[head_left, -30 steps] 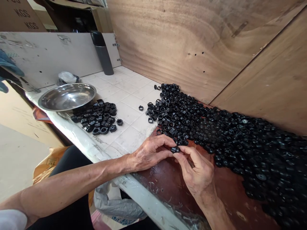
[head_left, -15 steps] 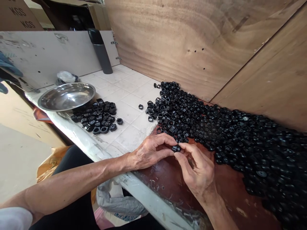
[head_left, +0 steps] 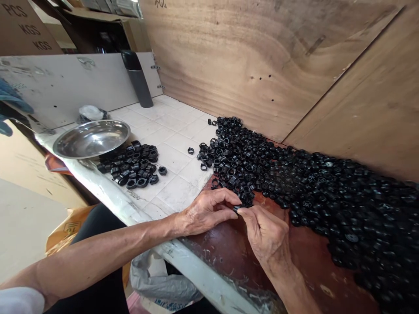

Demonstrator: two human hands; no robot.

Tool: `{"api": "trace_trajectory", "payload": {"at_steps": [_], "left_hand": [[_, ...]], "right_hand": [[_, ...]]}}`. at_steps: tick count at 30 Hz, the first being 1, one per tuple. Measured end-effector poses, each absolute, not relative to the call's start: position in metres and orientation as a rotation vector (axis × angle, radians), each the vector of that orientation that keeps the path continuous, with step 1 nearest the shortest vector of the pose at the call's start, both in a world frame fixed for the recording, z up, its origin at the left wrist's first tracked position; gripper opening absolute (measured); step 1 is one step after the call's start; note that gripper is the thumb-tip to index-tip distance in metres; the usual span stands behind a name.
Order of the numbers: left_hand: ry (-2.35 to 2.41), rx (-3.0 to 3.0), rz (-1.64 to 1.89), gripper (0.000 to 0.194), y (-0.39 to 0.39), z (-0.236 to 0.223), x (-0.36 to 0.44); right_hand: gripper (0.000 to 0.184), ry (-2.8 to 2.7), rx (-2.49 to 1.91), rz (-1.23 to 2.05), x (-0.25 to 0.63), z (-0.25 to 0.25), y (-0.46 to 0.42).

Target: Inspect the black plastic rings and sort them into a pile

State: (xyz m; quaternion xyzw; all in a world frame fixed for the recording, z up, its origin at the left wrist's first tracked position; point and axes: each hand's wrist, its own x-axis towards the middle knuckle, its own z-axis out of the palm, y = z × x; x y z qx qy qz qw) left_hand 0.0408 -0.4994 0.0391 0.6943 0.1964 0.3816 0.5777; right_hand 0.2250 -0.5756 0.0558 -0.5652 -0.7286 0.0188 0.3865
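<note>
Between the fingertips of both hands sits a small black plastic part [head_left: 237, 209], mostly covered by the fingers. My left hand [head_left: 207, 211] pinches it from the left between thumb and forefinger. From the right, my right hand [head_left: 266, 231] grips the same part, its fingers curled in and its thumb pressed on it. Just beyond the fingers lies a large heap of black plastic rings and caps [head_left: 248, 161], spreading away to the right. A smaller pile of black parts [head_left: 134, 165] lies to the left on the white tiled surface.
A shiny steel bowl [head_left: 93, 139] rests at the left edge beside the small pile. Behind it stand a dark flask [head_left: 139, 80] and a clear plastic bundle [head_left: 91, 113]. A plywood wall [head_left: 229, 56] closes off the back. Brown sheeting [head_left: 222, 248] covers the surface under my hands.
My right hand has closed more tightly around the small black part, its fingers curling in and hiding more of it. The whole view has shifted slightly downward.
</note>
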Motion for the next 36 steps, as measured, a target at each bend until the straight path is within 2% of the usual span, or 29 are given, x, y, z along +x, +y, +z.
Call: {"api": "trace_trajectory", "payload": {"at_steps": [4,8,10,14,15,18,21,23,24,26,27,29,31,36], "left_hand": [[0.475,1.577,0.835,0.024,-0.502,0.039,0.042],[0.493,1.372,0.784,0.026,-0.504,0.041,0.045],[0.492,1.28,0.796,0.027,-0.503,0.042,0.046],[0.485,1.467,0.897,0.02,-0.501,0.043,0.043],[0.478,1.563,0.924,0.019,-0.5,0.044,0.042],[0.472,1.66,0.923,0.019,-0.499,0.044,0.041],[0.509,1.422,0.872,0.023,-0.5,0.043,0.043],[0.507,1.253,0.858,0.025,-0.501,0.043,0.045],[0.499,1.204,0.856,0.025,-0.501,0.043,0.046],[0.496,1.172,0.866,0.024,-0.501,0.044,0.047],[0.503,1.177,0.875,0.023,-0.501,0.044,0.046],[0.521,1.208,0.89,0.023,-0.5,0.045,0.046],[0.525,1.243,0.891,0.022,-0.499,0.045,0.045],[0.555,1.305,0.877,0.022,-0.499,0.045,0.044]], "right_hand": [[0.034,-1.73,-1.494,0.029,0.224,0.057,-0.576],[0.013,-1.728,-1.375,0.158,0.223,0.064,-0.577],[0.016,-1.782,-1.322,0.234,0.223,0.068,-0.576],[0.007,-1.766,-1.35,0.191,0.222,0.068,-0.576],[0.007,-1.761,-1.376,0.176,0.222,0.067,-0.576],[0.026,-1.741,-1.465,0.166,0.223,0.063,-0.576],[0.023,-1.723,-1.433,0.175,0.223,0.065,-0.575],[0.038,-1.757,-1.376,0.193,0.221,0.068,-0.575],[0.038,-1.782,-1.36,0.2,0.221,0.069,-0.575],[0.015,-1.82,-1.36,0.206,0.22,0.071,-0.576],[0.01,-1.83,-1.364,0.202,0.22,0.071,-0.577],[0.021,-1.81,-1.383,0.187,0.22,0.071,-0.578],[0.012,-1.766,-1.408,0.203,0.22,0.071,-0.579],[0.017,-1.764,-1.44,0.308,0.221,0.072,-0.579]]}}
